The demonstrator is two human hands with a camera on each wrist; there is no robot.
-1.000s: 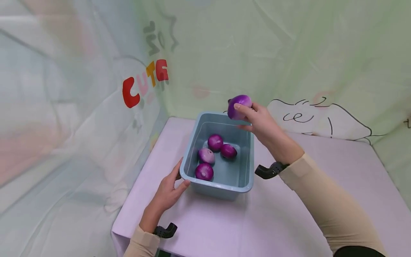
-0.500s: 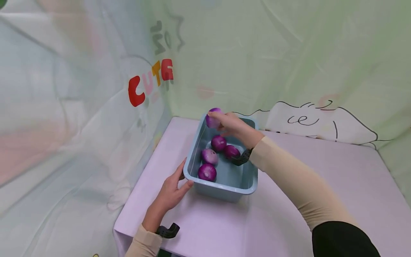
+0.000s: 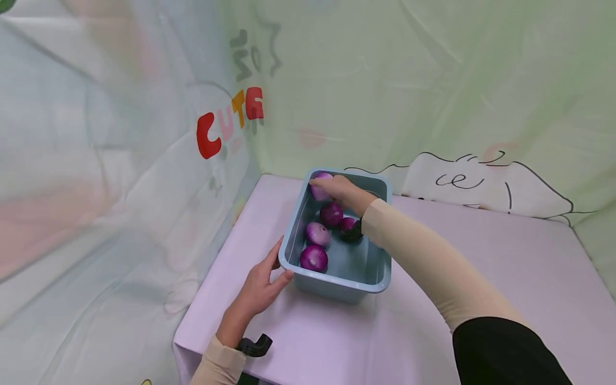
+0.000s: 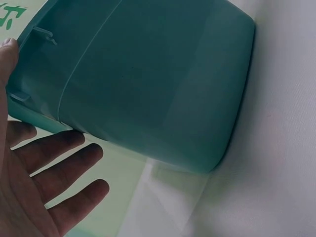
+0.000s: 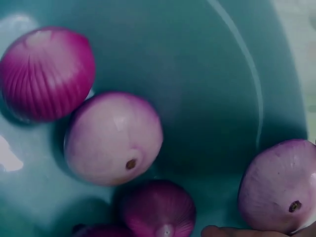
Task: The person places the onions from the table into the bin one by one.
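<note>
A blue-grey plastic bin (image 3: pixel 332 294) stands on the table with several red onions in it, one (image 3: pixel 314 259) near its front left corner. My right hand (image 3: pixel 348 192) reaches in at the far left corner and grips another red onion (image 3: pixel 320 191), just below the rim. In the right wrist view, the held onion (image 5: pixel 279 185) is apart from the others, with a fingertip beneath it. My left hand (image 3: pixel 258 289) touches the bin's near left corner, thumb by the rim. The left wrist view shows its fingers (image 4: pixel 69 173) spread and fairly straight beside the bin wall.
A pale lilac cloth covers the table (image 3: pixel 433 321). Translucent printed sheets (image 3: pixel 409 80) hang behind it and along the left side. My right sleeve (image 3: pixel 423 262) crosses over the bin's right rim, and its black wrist camera (image 3: pixel 352 231) partly covers one onion.
My right hand has moved left and down with its onion, from above the bin's back right into its far left corner. My left hand stays at the near corner.
</note>
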